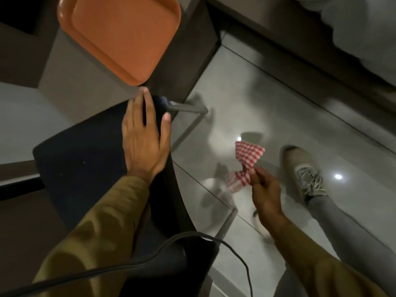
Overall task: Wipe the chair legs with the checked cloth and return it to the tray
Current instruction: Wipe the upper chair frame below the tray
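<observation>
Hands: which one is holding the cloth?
The right hand pinches the red checked cloth above the floor. The left hand holds nothing; it lies flat on the dark chair seat.

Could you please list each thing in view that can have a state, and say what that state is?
Checked cloth: crumpled, held up off the floor, touching no chair leg.
Right hand: pinching the cloth.
Left hand: open, flat on the chair seat.
Tray: upright on the table, nothing in it.
Chair: standing, seat dark.
Chair legs: bare, grey.
Shoe: laced, on the floor.
</observation>
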A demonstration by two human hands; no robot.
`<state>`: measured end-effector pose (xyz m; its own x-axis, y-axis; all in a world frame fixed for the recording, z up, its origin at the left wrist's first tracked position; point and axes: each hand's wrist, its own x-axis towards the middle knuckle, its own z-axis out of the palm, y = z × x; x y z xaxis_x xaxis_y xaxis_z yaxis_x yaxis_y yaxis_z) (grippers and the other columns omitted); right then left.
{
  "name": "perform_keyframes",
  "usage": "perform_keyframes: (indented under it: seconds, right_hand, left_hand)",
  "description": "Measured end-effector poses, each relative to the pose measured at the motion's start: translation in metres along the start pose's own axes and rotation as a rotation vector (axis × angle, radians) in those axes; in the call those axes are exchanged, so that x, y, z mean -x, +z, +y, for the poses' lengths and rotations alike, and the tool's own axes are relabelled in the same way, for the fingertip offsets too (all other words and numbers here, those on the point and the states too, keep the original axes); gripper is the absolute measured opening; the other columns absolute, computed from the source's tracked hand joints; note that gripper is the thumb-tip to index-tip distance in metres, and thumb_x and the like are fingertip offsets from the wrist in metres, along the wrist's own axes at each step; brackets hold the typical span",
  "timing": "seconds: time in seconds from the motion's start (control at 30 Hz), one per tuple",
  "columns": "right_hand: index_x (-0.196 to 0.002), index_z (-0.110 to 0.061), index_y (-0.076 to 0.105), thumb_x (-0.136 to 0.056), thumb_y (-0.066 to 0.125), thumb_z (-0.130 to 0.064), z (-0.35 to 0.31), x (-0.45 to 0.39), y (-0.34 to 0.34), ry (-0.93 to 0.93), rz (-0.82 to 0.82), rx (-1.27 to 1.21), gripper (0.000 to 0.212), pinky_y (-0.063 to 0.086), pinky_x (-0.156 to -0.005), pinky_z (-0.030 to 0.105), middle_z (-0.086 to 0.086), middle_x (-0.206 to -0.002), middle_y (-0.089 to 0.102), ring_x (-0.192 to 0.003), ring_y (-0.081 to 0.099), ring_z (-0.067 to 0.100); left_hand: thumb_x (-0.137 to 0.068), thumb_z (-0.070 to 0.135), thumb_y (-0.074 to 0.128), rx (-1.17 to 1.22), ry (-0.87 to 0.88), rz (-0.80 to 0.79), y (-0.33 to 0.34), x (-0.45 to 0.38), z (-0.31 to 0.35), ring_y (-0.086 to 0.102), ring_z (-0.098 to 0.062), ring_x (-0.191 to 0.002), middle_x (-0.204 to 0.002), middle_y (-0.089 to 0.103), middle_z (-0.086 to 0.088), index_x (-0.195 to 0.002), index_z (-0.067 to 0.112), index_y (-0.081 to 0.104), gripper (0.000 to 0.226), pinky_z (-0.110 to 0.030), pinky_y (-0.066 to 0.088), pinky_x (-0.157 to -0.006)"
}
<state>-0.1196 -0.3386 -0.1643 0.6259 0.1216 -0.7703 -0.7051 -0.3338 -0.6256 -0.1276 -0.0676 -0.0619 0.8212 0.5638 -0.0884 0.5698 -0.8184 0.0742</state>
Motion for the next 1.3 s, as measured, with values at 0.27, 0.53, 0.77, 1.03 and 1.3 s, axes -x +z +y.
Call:
perform_keyframes:
  seconds: [0.27,0.53,0.77,1.03,1.3]
  right_hand:
    - [-0.13,-0.016,0.071,-0.108,0.055,-0.02,-0.095,-0.055,0.046,-0.17,0.011,-0.022,0.028,0.059,-0.1,0.045,0.003,-0.116,0.078,-0.109,0.073,0.019]
    - [-0.113,-0.01,0.077,-0.107,0.057,-0.019,-0.172,-0.061,0.135,-0.3,-0.168,-0.011,0.022,0.061,-0.083,0.045,0.006,-0.099,0.079,-0.092,0.076,0.02]
    - [-0.14,-0.011,0.061,-0.105,0.056,-0.005,-0.166,-0.047,0.163,-0.38,-0.409,-0.214,0.037,0.049,-0.116,0.047,0.012,-0.149,0.059,-0.14,0.056,0.021]
    - [-0.148,-0.035,0.051,-0.105,0.046,-0.036,-0.146,-0.058,0.186,-0.209,-0.456,-0.255,0.044,0.036,-0.124,0.055,0.006,-0.159,0.051,-0.151,0.044,0.02]
    - [-0.15,-0.004,0.049,-0.112,0.043,-0.009,-0.113,-0.118,0.212,-0.201,-0.376,-0.093,0.039,0.031,-0.128,0.032,0.012,-0.16,0.048,-0.146,0.04,0.004]
  left_hand:
    - [-0.113,0.057,0.02,0.028,-0.01,-0.063,0.009,-0.067,0.009,0.006,-0.024,-0.173,-0.186,0.009,-0.008,-0.175,0.005,0.009,0.081,-0.049,0.005,-0.143]
    - [-0.113,0.061,0.01,0.132,-0.063,-0.077,0.008,-0.078,0.003,0.003,-0.02,-0.174,-0.186,0.007,-0.01,-0.175,0.003,0.009,0.085,-0.04,-0.007,-0.142]
    - [-0.113,0.057,0.019,0.148,-0.067,-0.081,0.003,-0.067,0.01,0.002,-0.018,-0.173,-0.185,0.01,-0.013,-0.173,0.003,0.01,0.081,-0.049,-0.002,-0.143]
    - [-0.112,0.057,0.024,0.122,-0.04,-0.026,0.016,-0.066,0.007,0.013,-0.028,-0.173,-0.183,0.015,-0.014,-0.171,-0.002,0.017,0.085,-0.043,-0.001,-0.142]
    - [-0.113,0.061,0.017,0.086,-0.002,-0.005,0.021,-0.066,0.005,0.012,-0.027,-0.173,-0.183,0.017,-0.017,-0.172,-0.002,0.015,0.086,-0.042,0.0,-0.142]
